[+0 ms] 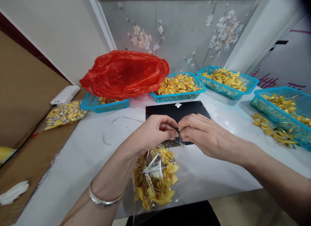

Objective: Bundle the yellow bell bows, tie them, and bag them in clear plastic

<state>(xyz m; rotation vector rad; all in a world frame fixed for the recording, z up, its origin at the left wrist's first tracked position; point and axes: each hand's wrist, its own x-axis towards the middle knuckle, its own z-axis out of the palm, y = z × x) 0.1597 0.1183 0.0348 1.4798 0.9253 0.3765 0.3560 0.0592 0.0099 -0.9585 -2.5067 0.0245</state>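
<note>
A clear plastic bag (155, 174) filled with yellow ribbon flowers hangs near the table's front edge. Silver beads and gold wire ties show among the flowers. My left hand (161, 128) pinches the bag's upper edge, thumb against fingers. Close beside it my right hand (196, 132) is closed on the same edge, fingertips nearly touching the left ones. Behind both hands lies a flat black sheet (157, 112) with a small white scrap (178, 105) on it.
Blue baskets of yellow flowers, one a middle basket (179, 97), line the back and right. A red plastic bag (123, 73) covers part of the left basket (109, 106). A filled bag (65, 115) and a white device (65, 94) lie left. Loose flowers (274, 130) lie right.
</note>
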